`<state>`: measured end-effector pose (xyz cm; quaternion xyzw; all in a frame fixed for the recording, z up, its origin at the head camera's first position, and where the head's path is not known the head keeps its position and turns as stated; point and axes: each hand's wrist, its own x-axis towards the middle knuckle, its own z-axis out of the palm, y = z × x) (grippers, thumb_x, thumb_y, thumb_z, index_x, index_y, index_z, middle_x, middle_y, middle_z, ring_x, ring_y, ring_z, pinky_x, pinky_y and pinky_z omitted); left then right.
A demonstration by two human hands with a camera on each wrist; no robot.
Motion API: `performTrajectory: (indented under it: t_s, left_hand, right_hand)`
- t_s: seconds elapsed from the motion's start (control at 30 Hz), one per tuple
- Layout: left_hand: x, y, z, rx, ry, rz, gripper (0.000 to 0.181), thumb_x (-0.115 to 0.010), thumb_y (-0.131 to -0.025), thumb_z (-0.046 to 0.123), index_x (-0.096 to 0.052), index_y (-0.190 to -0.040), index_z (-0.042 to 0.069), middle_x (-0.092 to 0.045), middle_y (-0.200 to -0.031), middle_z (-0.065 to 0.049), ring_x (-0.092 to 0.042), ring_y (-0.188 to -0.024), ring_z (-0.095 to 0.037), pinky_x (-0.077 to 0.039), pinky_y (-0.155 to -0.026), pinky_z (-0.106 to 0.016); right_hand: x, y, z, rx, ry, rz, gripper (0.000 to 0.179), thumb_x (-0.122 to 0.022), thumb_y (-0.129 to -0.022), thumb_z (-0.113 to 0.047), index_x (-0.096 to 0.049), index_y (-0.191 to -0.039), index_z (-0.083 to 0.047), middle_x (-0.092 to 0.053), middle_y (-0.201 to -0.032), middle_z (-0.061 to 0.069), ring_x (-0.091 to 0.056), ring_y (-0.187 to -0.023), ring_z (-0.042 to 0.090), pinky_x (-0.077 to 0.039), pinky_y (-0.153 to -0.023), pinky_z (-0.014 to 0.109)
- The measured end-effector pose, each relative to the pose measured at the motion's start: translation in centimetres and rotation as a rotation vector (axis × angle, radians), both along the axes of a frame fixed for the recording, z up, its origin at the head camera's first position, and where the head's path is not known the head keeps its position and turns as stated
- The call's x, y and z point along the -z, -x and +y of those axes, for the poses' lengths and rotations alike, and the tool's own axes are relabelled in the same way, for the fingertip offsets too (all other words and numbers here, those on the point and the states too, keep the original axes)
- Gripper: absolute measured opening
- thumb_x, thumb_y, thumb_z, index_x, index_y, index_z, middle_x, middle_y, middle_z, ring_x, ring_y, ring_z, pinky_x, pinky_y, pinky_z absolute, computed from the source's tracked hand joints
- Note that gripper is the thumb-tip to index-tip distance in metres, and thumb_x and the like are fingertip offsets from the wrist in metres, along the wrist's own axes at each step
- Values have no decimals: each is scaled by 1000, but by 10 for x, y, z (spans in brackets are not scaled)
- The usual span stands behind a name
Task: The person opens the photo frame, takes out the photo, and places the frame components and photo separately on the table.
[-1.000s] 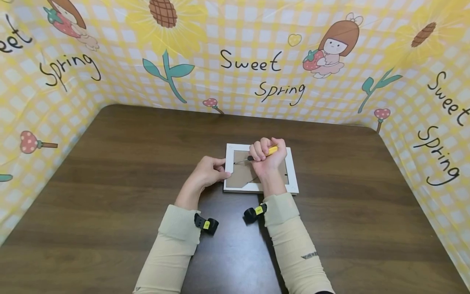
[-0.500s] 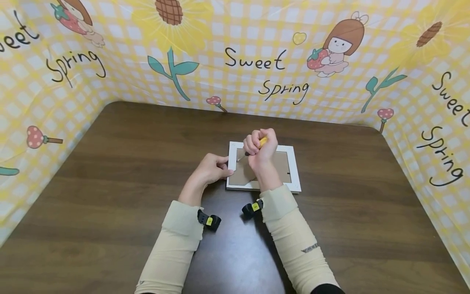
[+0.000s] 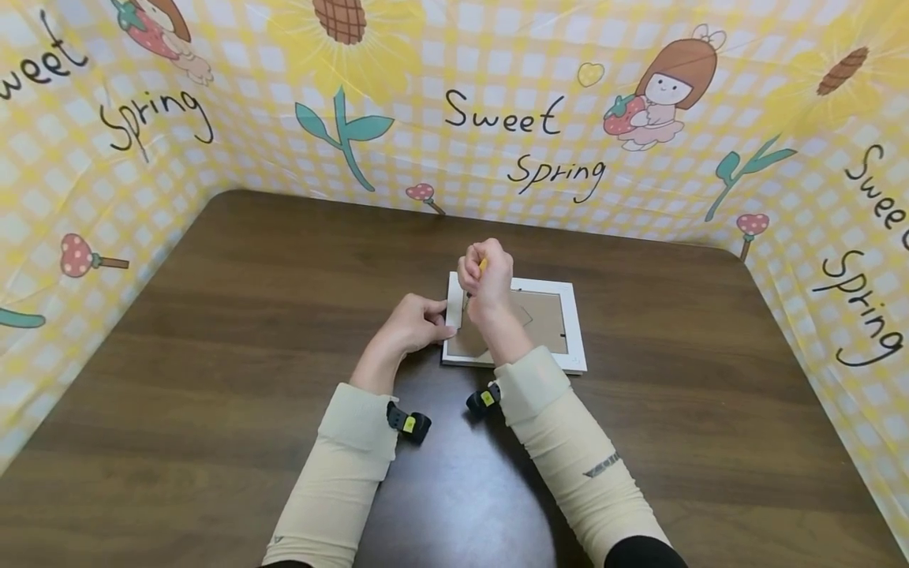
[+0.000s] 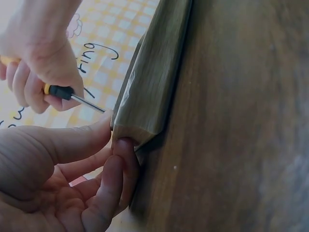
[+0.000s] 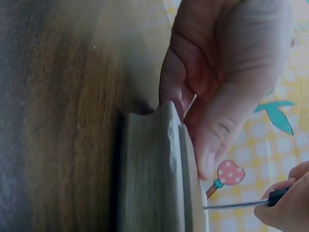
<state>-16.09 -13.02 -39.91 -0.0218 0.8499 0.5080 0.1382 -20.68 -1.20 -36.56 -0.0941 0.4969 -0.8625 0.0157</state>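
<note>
A white picture frame [image 3: 576, 335] lies on the table with its brown backing board [image 3: 543, 323] facing up. At its left side my left hand [image 3: 410, 325] pinches the edge, thumb on top and fingers against the outer side. My right hand [image 3: 487, 285] grips a screwdriver whose yellow and black handle [image 4: 60, 92] is partly hidden in the fist. In the right wrist view the screwdriver's thin metal shaft [image 5: 236, 206] reaches the back of the frame. From the head, the right hand covers the tip near the frame's left inner edge. Small dark tabs [image 3: 563, 335] show along the inner edges.
The dark wooden table [image 3: 248, 339] spreads out on all sides of the frame. A yellow checked cloth [image 3: 497, 55] with printed flowers and lettering stands around the back and sides. Each sleeve cuff carries a small black wrist camera [image 3: 410, 424].
My right hand has risen and shifted left over the frame, and the screwdriver has tipped steeper. My left hand keeps its hold on the frame's left edge. The head view has shifted slightly.
</note>
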Motion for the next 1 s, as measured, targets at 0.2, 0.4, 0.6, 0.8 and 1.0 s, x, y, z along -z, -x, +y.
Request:
performTrajectory:
  t_s: [0.2,0.4,0.6,0.8,1.0]
  left_hand:
    - [-3,0,-1,5,-7,7,37,-72,-86,4,-68,-123,1,-50,-60,3,-43,-56,-10,-34,-53,-22]
    - [-4,-1,-1,-7,-1,-3,45,-72,-87,5,-63,-131,1,-52,-63,1,-45,-58,-11,-35,-54,-22]
    - [-1,-2,1,-22,0,-32,49,-71,-89,5,-58,-136,1,-55,-71,-1,-46,-62,-11,-37,-56,-21]
    - [-2,-2,3,-41,6,-46,51,-72,-89,8,-57,-138,3,-59,-75,-4,-50,-65,-12,-40,-57,-22]
    - [-6,-5,6,-37,113,-65,56,-72,-91,15,-53,-142,4,-65,-80,-7,-58,-65,-14,-42,-57,-23]
  right_hand:
    - [-5,-2,-13,1,-102,22,45,-38,-85,-11,-30,-42,-20,-24,-39,-11,-16,-36,4,-11,-39,20]
    - [-6,1,-12,-5,-89,-19,45,-38,-85,-12,-31,-42,-21,-24,-38,-11,-17,-36,4,-12,-39,20]
    - [-1,9,9,-62,63,-120,46,-27,-89,-16,-26,-43,-22,-22,-36,-11,-16,-35,3,-11,-39,20]
    - [10,16,34,-56,295,-191,48,-23,-93,-20,-22,-45,-16,-23,-38,-7,-13,-36,8,-11,-38,22]
    - [11,19,61,-98,322,-279,62,-26,-102,-42,-22,-47,-14,-23,-39,-4,-13,-40,12,-13,-44,25]
